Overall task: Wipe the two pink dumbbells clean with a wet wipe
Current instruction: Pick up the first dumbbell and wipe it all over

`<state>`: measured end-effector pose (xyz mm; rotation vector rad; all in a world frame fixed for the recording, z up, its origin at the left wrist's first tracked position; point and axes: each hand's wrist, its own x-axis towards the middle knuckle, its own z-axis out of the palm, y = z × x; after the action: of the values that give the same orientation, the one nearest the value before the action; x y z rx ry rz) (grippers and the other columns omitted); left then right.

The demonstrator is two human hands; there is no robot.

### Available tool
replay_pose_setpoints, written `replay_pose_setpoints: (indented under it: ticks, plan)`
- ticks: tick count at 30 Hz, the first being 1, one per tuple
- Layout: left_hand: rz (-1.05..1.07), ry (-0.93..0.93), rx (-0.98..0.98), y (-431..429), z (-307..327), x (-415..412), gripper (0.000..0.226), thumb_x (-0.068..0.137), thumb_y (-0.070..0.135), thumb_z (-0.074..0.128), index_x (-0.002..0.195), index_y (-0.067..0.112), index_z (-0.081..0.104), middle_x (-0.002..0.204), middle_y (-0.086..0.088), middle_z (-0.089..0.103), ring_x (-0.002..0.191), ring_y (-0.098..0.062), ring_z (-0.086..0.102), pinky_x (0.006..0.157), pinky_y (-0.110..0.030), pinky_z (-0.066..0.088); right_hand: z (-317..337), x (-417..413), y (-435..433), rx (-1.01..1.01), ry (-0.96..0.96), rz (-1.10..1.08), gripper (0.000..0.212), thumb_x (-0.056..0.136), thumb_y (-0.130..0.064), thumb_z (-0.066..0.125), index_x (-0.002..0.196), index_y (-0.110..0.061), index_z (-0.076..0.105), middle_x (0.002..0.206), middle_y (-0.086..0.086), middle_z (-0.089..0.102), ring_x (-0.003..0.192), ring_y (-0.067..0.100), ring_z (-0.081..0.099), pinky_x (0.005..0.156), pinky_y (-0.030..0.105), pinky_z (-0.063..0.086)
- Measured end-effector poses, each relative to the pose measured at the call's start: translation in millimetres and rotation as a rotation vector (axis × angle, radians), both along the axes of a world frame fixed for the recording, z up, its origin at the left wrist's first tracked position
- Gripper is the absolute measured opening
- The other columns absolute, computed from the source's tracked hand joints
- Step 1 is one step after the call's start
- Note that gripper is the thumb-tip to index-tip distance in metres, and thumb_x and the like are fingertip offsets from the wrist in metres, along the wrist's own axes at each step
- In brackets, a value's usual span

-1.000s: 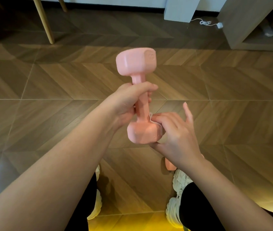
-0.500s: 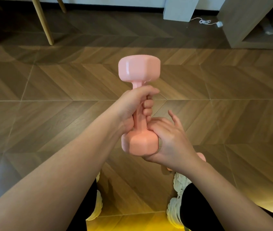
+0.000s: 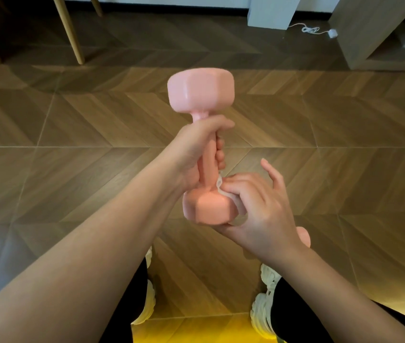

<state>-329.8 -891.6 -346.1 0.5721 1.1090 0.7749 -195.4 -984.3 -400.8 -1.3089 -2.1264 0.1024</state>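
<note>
Setting: brown wooden floor laid in a chevron pattern (image 3: 72,134), seen from above by a standing person. Far edge: slanted light wooden furniture legs (image 3: 69,30) at left; a pale grey block-shaped base (image 3: 273,11) at centre right; a white cord with a small plug (image 3: 317,30) on the floor; an open-fronted light wood cabinet (image 3: 369,33) at right. Item one: pink hexagonal-ended dumbbell (image 3: 201,91), held roughly upright above the floor, top end slightly blurred, lower end nearer the camera. Left hand (image 3: 194,152): fingers clenched around the dumbbell's handle, just under the top head. Right hand (image 3: 255,206): thumb and first fingers pressing a crumpled white wet wipe (image 3: 223,189) against the side of the lower head, where it meets the handle; the little finger is lifted clear. Item two: second pink dumbbell (image 3: 304,236), on the floor below the right wrist, mostly hidden, one rounded end showing. Also present: white chunky-soled sneakers (image 3: 262,310) and black trouser legs (image 3: 293,315) at the bottom edge.
</note>
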Motion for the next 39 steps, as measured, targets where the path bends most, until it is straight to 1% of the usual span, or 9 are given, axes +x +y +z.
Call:
replay_pose_setpoints:
  ticks: [7,16,20,23,25,28,31,35,39]
  plan:
    - [-0.231,-0.333,-0.017,0.4,0.9,-3.8,0.028,0.077,0.027,0.056,0.060,0.017,0.037,0.046,0.004,0.032,0.035,-0.009,0.029,0.039,-0.019,0.024,4.6,7.4,4.5,-0.255,0.121,0.062,0.055,0.065,-0.055,0.076,0.096,-0.012,0.062,0.093,-0.005,0.065,0.092,0.016,0.064,0.115,0.042,0.026]
    - [-0.084,0.117,0.109,-5.2,-3.2,9.4,0.014,0.088,0.013,0.067,0.084,0.014,0.054,0.070,-0.001,0.051,0.058,-0.011,0.050,0.058,-0.027,0.043,0.9,8.8,2.7,-0.205,0.047,-0.132,0.054,0.064,-0.054,0.085,0.096,-0.017,0.063,0.090,-0.011,0.063,0.091,0.006,0.059,0.112,0.044,0.030]
    - [-0.011,0.086,0.006,-4.1,-5.4,2.6,0.020,0.086,0.015,0.069,0.075,0.016,0.052,0.058,0.002,0.047,0.047,-0.011,0.043,0.048,-0.024,0.038,2.4,0.1,1.1,-0.177,0.098,-0.066,0.054,0.065,-0.057,0.081,0.099,-0.024,0.056,0.090,-0.014,0.061,0.091,0.003,0.057,0.111,0.042,0.030]
    - [-0.062,-0.054,-0.001,-5.2,2.5,0.0,0.034,0.089,0.018,0.062,0.061,0.021,0.043,0.046,0.007,0.034,0.039,-0.010,0.030,0.043,-0.022,0.033,3.6,-3.9,-0.2,-0.284,0.213,-0.040,0.055,0.060,-0.058,0.075,0.099,-0.029,0.050,0.091,-0.021,0.052,0.097,-0.006,0.052,0.110,0.023,0.024]
    - [-0.092,-0.137,0.024,-5.8,9.9,-1.4,0.041,0.091,0.018,0.057,0.055,0.022,0.039,0.044,0.007,0.030,0.040,-0.011,0.027,0.044,-0.023,0.032,3.9,-1.4,0.2,-0.348,0.309,-0.026,0.057,0.057,-0.053,0.078,0.100,-0.024,0.055,0.093,-0.022,0.054,0.101,-0.012,0.049,0.097,0.016,0.033]
    - [-0.119,-0.215,0.041,-6.3,13.5,-4.7,0.042,0.092,0.016,0.053,0.053,0.021,0.039,0.048,0.004,0.037,0.048,-0.014,0.037,0.057,-0.028,0.037,7.9,1.3,-2.4,-0.459,0.402,-0.045,0.058,0.055,-0.051,0.084,0.101,-0.027,0.058,0.097,-0.017,0.063,0.095,0.004,0.059,0.080,0.017,0.042]
    - [-0.160,-0.103,0.083,-4.3,8.3,-4.0,0.036,0.094,0.020,0.054,0.059,0.020,0.042,0.061,0.002,0.049,0.058,-0.015,0.046,0.064,-0.030,0.039,13.1,-1.0,-6.1,-0.449,0.388,-0.072,0.057,0.054,-0.055,0.085,0.095,-0.027,0.056,0.093,-0.018,0.061,0.090,0.005,0.058,0.076,0.022,0.044]
    - [-0.130,-0.009,0.095,-2.1,5.3,2.0,0.029,0.095,0.028,0.057,0.069,0.018,0.051,0.064,0.002,0.054,0.057,-0.014,0.049,0.063,-0.027,0.042,22.6,-4.1,-9.2,-0.403,0.354,-0.124,0.063,0.052,-0.042,0.093,0.091,-0.043,0.044,0.096,-0.029,0.052,0.094,-0.014,0.050,0.078,0.005,0.036]
    - [-0.141,0.117,0.170,-1.0,1.4,3.2,0.025,0.100,0.032,0.048,0.084,0.013,0.052,0.072,-0.004,0.070,0.071,-0.021,0.068,0.071,-0.031,0.050,36.5,11.7,-2.4,-0.798,0.463,-0.081,0.054,0.058,-0.038,0.091,0.102,-0.037,0.060,0.103,-0.021,0.067,0.105,-0.011,0.057,0.086,0.010,0.042]
